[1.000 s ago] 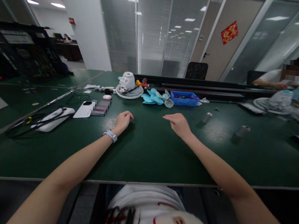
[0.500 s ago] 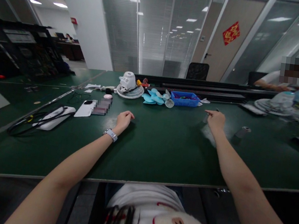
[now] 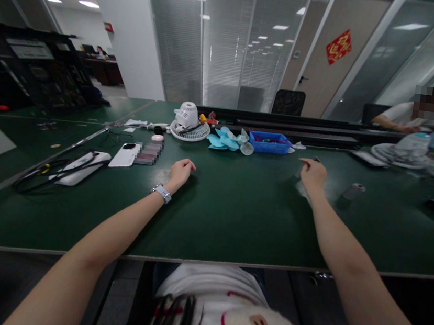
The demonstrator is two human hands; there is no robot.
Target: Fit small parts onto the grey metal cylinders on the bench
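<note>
My left hand (image 3: 181,174), with a pale-banded watch (image 3: 161,193) on its wrist, rests on the green table with its fingers loosely curled. Nothing shows in them. On the right, my right hand (image 3: 313,175) hovers at or just above the tabletop, index finger stretched to the left and the other fingers folded under. A small dark tip pokes out behind the knuckles, and a greyish translucent piece (image 3: 303,190) lies under the hand; what the fingers hold is hidden. To its right stands a small grey metal cylinder (image 3: 354,191).
Along the back are a white fan body (image 3: 187,115) on its round grille, blue fan blades (image 3: 223,139) and a blue bin (image 3: 269,143). Phones (image 3: 125,154) and a black cable (image 3: 37,174) lie left. At far right another person works beside fan parts (image 3: 406,146).
The view has shifted slightly. The translucent piece under my right hand, wide and blurred before, now shows smaller. Both hands stay in nearly the same places.
</note>
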